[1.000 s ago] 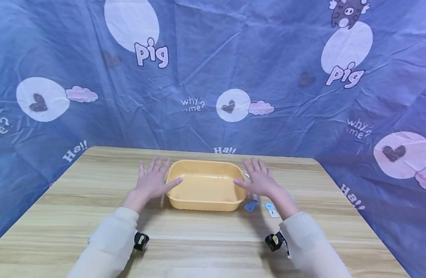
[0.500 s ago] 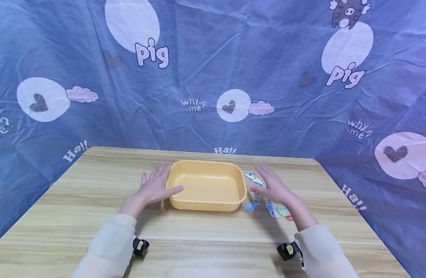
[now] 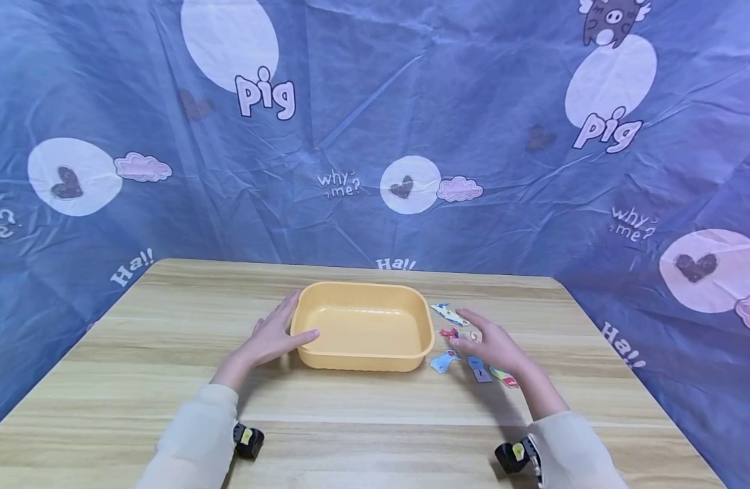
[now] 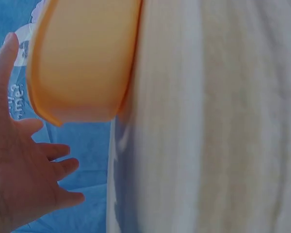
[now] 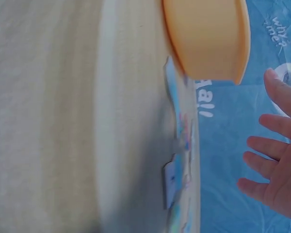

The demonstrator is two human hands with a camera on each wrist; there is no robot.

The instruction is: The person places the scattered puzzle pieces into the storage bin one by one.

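A yellow plastic basin (image 3: 363,363) sits on the wooden table in the head view. My left hand (image 3: 270,341) is at its left end, thumb over the near left rim and fingers along the outside. In the left wrist view that hand's fingers (image 4: 63,169) are spread beside the basin's wall. Over at the right, my right hand (image 3: 494,348) hovers over several flat, colourful cut-out pieces, thumb and fingers apart with nothing between them. A blue piece (image 3: 442,362) lies nearest the basin's corner; a white and blue strip (image 3: 450,314) lies behind. The hand partly covers other pieces.
The light wooden table (image 3: 375,424) ends at the back against a blue printed cloth (image 3: 344,231). A green and red piece (image 3: 505,377) lies under the right wrist. Both wrists carry a small black camera, the left camera (image 3: 249,441) close over the tabletop.
My right hand has moved right, away from the basin's end and over the cut-out pieces, turning sideways. My left hand has lowered slightly beside the basin, its fingers drawn closer together.
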